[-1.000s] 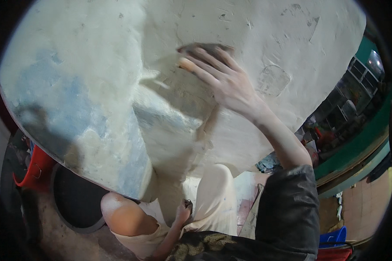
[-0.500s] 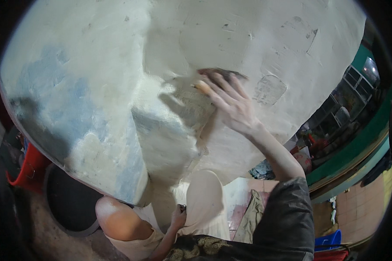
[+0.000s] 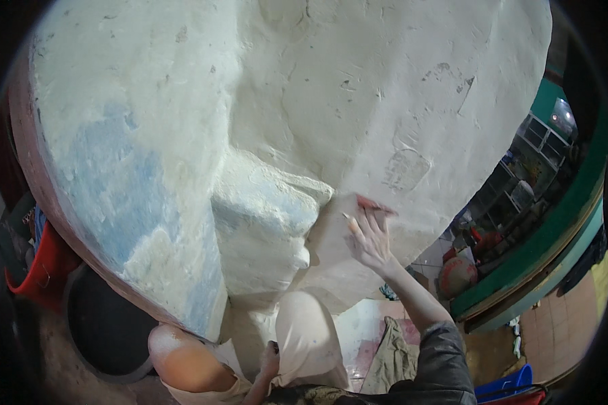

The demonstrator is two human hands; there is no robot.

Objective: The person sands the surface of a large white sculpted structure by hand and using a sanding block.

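1. Bucket (image 3: 39,266), red, left, beside black tub (image 3: 105,327).
2. Left hand (image 3: 269,364), near centre: curled round small dark object (image 3: 273,347), apparently parked beside clothed knee (image 3: 305,324).
3. Sculpted form (image 3: 317,121), pale, blue-patched, far centre.
4. Right hand (image 3: 371,241): fingers part-spread over reddish-brown pad (image 3: 378,206), likely pressing it flat against form.

Workshop, by its look. Large rough-coated form (image 3: 412,101) dominates; red bucket (image 3: 44,266), black tub (image 3: 105,327), blue container (image 3: 507,383) nearby.

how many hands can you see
2: the right hand at a reddish-brown pad on the pale form, and the left hand, partly hidden, low beside a knee.
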